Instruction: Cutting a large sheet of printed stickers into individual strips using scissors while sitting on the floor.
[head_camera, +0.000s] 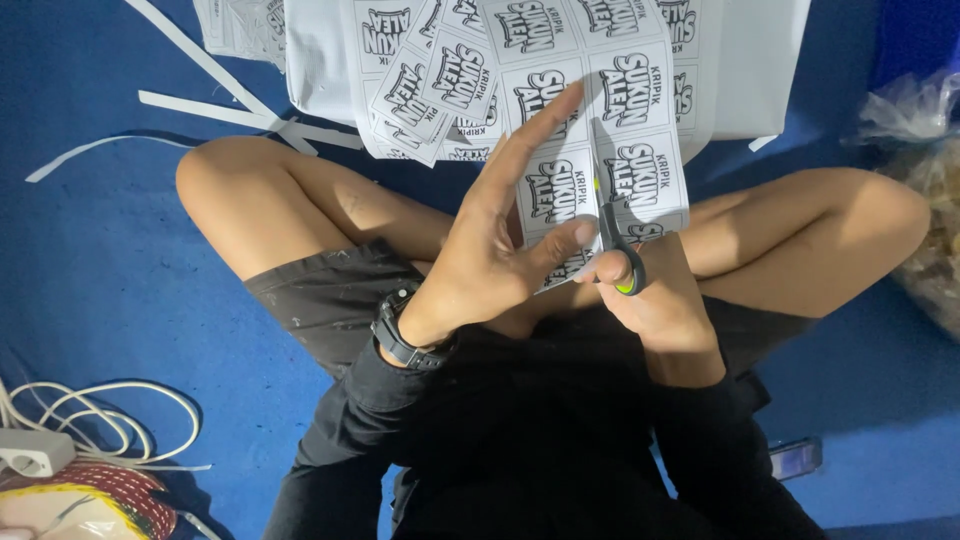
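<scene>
Two hands meet over the crossed legs. Left hand pinches the label sheet between thumb and spread fingers; right hand is closed through the scissors, blades cutting up the sheet just beside the thumb. Paper strips lie on the blue floor.

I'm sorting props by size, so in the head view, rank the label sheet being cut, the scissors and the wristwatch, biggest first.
1. Label sheet, clearly the largest.
2. Scissors, partly hidden by the right hand.
3. Wristwatch, though it looks close to the scissors.
</scene>
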